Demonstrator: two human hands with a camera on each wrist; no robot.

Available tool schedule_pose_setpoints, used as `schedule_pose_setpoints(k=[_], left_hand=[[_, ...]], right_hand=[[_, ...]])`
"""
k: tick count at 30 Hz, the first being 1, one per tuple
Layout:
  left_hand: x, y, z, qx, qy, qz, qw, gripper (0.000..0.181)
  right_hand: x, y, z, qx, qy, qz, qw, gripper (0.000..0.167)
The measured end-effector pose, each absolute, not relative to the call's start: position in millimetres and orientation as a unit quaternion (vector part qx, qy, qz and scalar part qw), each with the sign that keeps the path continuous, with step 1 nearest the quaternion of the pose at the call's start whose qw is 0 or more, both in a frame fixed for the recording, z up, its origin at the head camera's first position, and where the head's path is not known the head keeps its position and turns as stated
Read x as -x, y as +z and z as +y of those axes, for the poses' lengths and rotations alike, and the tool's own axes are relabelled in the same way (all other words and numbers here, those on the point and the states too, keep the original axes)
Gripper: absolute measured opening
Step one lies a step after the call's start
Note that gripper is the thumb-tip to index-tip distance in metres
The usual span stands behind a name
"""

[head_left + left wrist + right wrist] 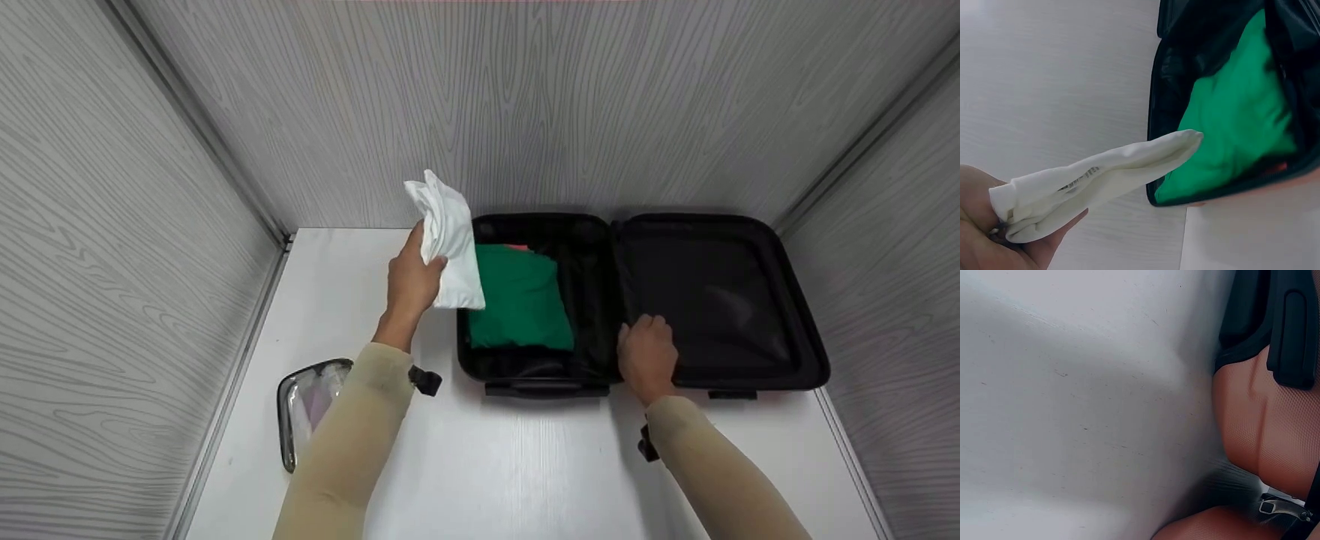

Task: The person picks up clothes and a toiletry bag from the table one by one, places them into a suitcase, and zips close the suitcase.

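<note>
My left hand [414, 279] pinches a folded white cloth [454, 247] between thumb and fingers, over the left edge of the open suitcase [592, 300]. In the left wrist view the cloth [1100, 174] stretches from the left hand [999, 236] toward a green folded cloth [1235, 112], with a printed label on its side. That green cloth [519, 300] lies in the suitcase's left half, a bit of red showing behind it. My right hand [648, 355] rests at the front of the suitcase, near where its halves meet; its fingertips are hard to make out.
A clear pouch with black edging [285, 420] lies at the left on the white table [510, 465], partly behind my left forearm. The suitcase's right half [712, 300] lies open, its dark lining showing. Grey panels [510, 105] stand behind and at both sides.
</note>
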State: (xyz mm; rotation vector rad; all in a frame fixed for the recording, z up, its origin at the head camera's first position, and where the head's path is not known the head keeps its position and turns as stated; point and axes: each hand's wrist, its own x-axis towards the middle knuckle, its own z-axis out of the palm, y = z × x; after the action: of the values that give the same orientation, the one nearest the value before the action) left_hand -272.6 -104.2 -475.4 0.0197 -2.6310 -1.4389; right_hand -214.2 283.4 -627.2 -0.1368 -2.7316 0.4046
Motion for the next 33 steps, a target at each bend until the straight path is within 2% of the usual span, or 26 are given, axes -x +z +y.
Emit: schedule_pose_setpoints(k=[8, 18, 27, 33], left_hand=[[281.7, -487.6, -68.6, 0.015, -0.514, -0.857, 0.039, 0.076], [290.5, -519.7, -29.5, 0.043, -0.555, -0.830, -0.017, 0.076], [285.8, -559.5, -21.2, 0.043, -0.589, -0.804, -0.068, 0.077], [281.7, -576.1, -28.4, -0.007, -0.598, -0.794, -0.105, 0.080]], right_hand=[[213.5, -626.6, 285.1, 0.046, 0.145, -0.970, 0.192, 0.035], [210.8, -628.0, 284.4, 0.040, 0.135, -0.970, 0.196, 0.036], [209.4, -627.3, 283.9, 0.057, 0.159, -0.970, 0.176, 0.036], [209.6, -626.1, 284.6, 0.062, 0.164, -0.971, 0.161, 0.037]])
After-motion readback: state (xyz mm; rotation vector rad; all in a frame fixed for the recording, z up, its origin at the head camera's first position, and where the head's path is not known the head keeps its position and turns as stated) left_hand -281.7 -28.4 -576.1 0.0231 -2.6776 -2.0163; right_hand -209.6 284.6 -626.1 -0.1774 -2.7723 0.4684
